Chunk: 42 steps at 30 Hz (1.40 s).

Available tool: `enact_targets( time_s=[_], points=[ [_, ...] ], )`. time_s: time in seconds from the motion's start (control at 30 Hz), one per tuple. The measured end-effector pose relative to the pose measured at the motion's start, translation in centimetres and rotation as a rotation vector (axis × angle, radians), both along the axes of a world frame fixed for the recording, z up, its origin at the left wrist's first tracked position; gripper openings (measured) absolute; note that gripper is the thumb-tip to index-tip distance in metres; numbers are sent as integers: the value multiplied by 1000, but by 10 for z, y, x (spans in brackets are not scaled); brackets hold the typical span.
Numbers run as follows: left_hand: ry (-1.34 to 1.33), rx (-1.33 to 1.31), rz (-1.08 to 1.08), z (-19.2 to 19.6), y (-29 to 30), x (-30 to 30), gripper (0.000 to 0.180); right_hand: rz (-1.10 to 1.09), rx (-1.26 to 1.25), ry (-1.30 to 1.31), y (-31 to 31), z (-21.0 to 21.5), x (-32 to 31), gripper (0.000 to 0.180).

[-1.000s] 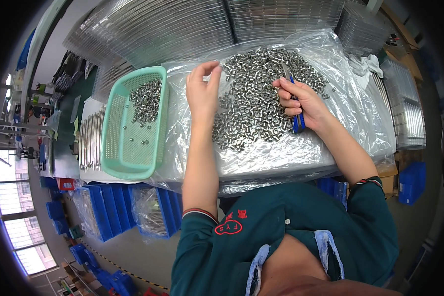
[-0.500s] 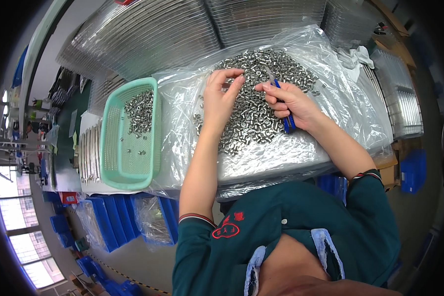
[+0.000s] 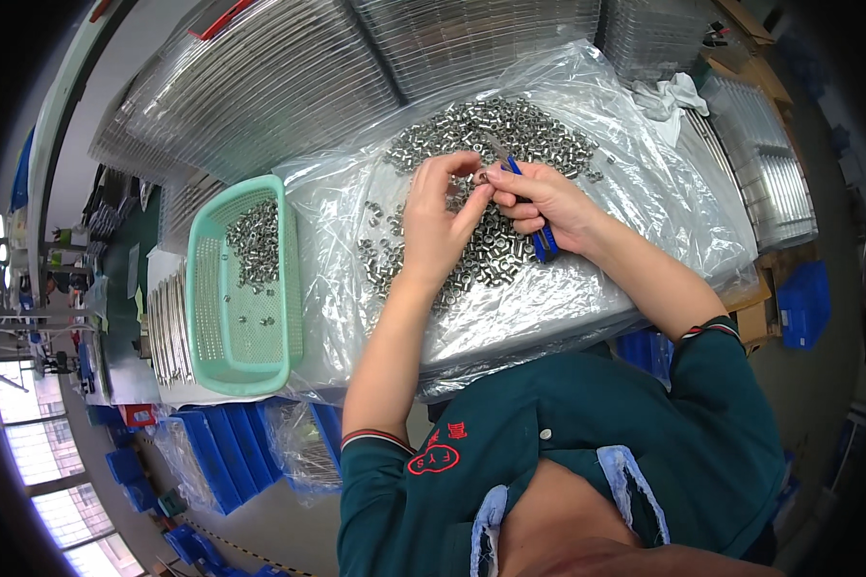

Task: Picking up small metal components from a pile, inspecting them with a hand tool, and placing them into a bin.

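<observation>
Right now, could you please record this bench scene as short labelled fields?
Right hand: closed around blue-handled tool
Left hand: curled close to the right hand; contents unclear
Below hands: pile of small cylindrical metal parts on clear plastic sheeting
Left side: mint-green perforated basket holding more small metal parts
Beyond pile: stacked clear plastic trays

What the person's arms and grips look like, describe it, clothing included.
Short dark green sleeves end in cuffs with thin red and white stripes. Both forearms are bare below them. The left grip and right grip are human hands, five-fingered and gloveless.
</observation>
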<state>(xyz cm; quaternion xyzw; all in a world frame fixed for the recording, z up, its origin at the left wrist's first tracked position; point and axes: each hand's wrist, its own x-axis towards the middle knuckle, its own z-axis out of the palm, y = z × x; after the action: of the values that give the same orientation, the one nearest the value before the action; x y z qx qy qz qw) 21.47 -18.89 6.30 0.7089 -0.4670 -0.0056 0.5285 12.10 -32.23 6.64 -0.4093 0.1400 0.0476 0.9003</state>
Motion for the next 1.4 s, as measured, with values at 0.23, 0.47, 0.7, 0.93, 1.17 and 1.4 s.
enact_targets(
  time_s=[0.23,0.47,0.7,0.93,1.17,1.4],
  points=[
    [489,-356,53,-3,17,12,13,28,134,4,-1,5,0,22],
    [-13,-91,-27,1,4,2,15,34,148,-9,-1,-1,0,18],
    [-119,-114,44,1,4,-1,15,54,190,-13,-2,0,0,15],
    [-60,-114,47,5,4,-4,15,50,179,-11,-2,0,0,14],
    [-160,-54,78,1,4,-1,16,58,189,5,-2,-5,0,13],
    [-183,-96,50,5,2,-4,20,44,154,4,-2,-3,1,12]
  ],
)
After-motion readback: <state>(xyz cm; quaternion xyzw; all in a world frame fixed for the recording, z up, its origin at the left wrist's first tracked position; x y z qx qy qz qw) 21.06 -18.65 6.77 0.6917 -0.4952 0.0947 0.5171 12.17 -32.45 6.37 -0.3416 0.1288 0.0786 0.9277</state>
